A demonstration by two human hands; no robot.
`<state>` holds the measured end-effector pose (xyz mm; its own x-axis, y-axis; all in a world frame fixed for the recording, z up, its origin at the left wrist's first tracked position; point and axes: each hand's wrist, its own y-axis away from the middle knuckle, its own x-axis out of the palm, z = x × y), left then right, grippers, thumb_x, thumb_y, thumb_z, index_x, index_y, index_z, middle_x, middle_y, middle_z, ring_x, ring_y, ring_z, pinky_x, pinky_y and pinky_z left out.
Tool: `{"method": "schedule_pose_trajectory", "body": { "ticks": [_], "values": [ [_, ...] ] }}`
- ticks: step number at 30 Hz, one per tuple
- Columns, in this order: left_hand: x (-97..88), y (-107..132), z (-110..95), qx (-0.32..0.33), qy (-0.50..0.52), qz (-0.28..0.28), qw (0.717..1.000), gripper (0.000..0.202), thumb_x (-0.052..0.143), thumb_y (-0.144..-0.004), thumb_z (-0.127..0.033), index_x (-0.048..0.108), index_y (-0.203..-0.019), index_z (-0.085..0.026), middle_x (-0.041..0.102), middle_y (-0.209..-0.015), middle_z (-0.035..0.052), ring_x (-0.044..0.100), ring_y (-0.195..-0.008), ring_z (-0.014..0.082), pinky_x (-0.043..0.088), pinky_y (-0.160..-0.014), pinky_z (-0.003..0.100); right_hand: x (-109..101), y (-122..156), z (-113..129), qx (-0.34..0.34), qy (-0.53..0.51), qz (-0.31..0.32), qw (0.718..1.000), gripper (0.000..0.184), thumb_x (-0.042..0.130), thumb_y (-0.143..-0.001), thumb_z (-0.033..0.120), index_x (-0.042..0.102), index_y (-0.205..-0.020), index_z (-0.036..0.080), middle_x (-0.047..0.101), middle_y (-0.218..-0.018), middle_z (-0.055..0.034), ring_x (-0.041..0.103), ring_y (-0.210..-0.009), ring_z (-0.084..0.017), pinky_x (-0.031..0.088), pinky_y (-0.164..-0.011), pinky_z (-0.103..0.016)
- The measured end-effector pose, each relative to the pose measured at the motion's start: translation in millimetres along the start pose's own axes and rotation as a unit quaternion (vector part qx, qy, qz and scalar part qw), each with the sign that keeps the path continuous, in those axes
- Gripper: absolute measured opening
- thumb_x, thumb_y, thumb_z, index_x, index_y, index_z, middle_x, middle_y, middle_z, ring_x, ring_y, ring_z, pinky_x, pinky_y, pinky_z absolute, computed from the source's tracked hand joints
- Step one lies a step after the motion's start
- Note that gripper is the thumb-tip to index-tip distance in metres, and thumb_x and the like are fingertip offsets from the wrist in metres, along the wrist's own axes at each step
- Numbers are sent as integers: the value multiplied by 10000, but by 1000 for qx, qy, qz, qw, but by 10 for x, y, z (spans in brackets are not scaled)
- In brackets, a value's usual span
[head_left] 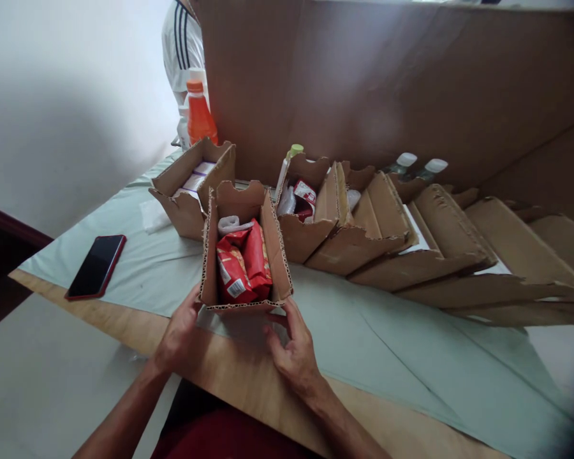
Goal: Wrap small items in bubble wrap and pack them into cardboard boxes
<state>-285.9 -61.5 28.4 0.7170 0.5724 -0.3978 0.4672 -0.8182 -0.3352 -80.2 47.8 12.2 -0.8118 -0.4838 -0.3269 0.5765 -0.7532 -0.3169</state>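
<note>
A small open cardboard box (280, 271) is in front of me, held between both hands near its two front corners. Inside it lie red snack packets (256, 258) and a rolled piece of clear plastic (230, 224). My left hand (180, 328) grips the box's front left corner, its fingertips partly hidden by the box. On the front right corner, my right hand (294, 347) has its fingers against the side, with the thumb lower and apart from the box.
A black phone with a red edge (97, 266) lies on the pale green cloth (344, 319). Behind are a box of white packs (176, 210) and an orange bottle (201, 118). Several cardboard bins (377, 239) lean rightward along a tall cardboard wall (387, 83). A person's white sleeve (182, 44) shows behind.
</note>
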Motion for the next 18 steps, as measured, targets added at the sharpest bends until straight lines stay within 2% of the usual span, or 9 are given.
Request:
{"method": "schedule_pose_trajectory", "body": {
  "ticks": [3, 5, 8, 11, 13, 18],
  "values": [
    [63, 142, -33, -72, -60, -12, 995, 330, 635, -890, -431, 687, -1129, -209, 745, -924, 80, 733, -851, 278, 623, -679, 382, 58, -52, -107, -1, -29, -13, 999, 591, 575, -951, 215, 465, -1530, 263, 533, -1523, -126, 609, -1316, -283, 637, -949, -415],
    [126, 45, -39, -122, -93, -26, 988, 242, 640, -875, -410, 688, -979, -196, 729, -871, 57, 701, -763, 229, 563, -605, 305, 91, -83, -215, -2, -37, -18, 999, 596, 574, -949, 202, 461, -1530, 264, 525, -1532, -121, 596, -1333, -275, 625, -980, -418],
    [187, -286, 2, -131, -76, -34, 988, 256, 571, -888, -393, 688, -1002, -197, 750, -923, 52, 711, -812, 213, 529, -601, 261, 94, -129, -395, -5, -20, -28, 999, 577, 579, -939, 182, 498, -1505, 255, 550, -1512, -127, 574, -1361, -278, 594, -1036, -449],
    [200, -657, 105, -127, -83, -63, 986, 328, 537, -858, -389, 701, -1050, -180, 779, -971, 71, 728, -837, 223, 548, -650, 276, 54, -149, -511, 1, -4, -30, 1000, 515, 554, -943, 173, 555, -1453, 241, 563, -1496, -143, 584, -1350, -279, 608, -1003, -441],
    [208, -876, 196, -132, -104, -82, 982, 353, 523, -852, -386, 718, -1046, -164, 788, -966, 87, 730, -852, 236, 562, -705, 302, 35, -145, -533, 9, 6, -19, 1000, 492, 539, -943, 171, 575, -1429, 240, 552, -1508, -144, 598, -1332, -276, 608, -1001, -440],
    [338, -1284, 407, -141, -133, -113, 975, 381, 548, -852, -379, 749, -1064, -135, 798, -996, 121, 737, -905, 269, 571, -834, 368, 48, -142, -527, 17, 47, 4, 999, 490, 543, -919, 160, 588, -1400, 237, 560, -1507, -132, 580, -1357, -283, 530, -1116, -502]
  ]
}}
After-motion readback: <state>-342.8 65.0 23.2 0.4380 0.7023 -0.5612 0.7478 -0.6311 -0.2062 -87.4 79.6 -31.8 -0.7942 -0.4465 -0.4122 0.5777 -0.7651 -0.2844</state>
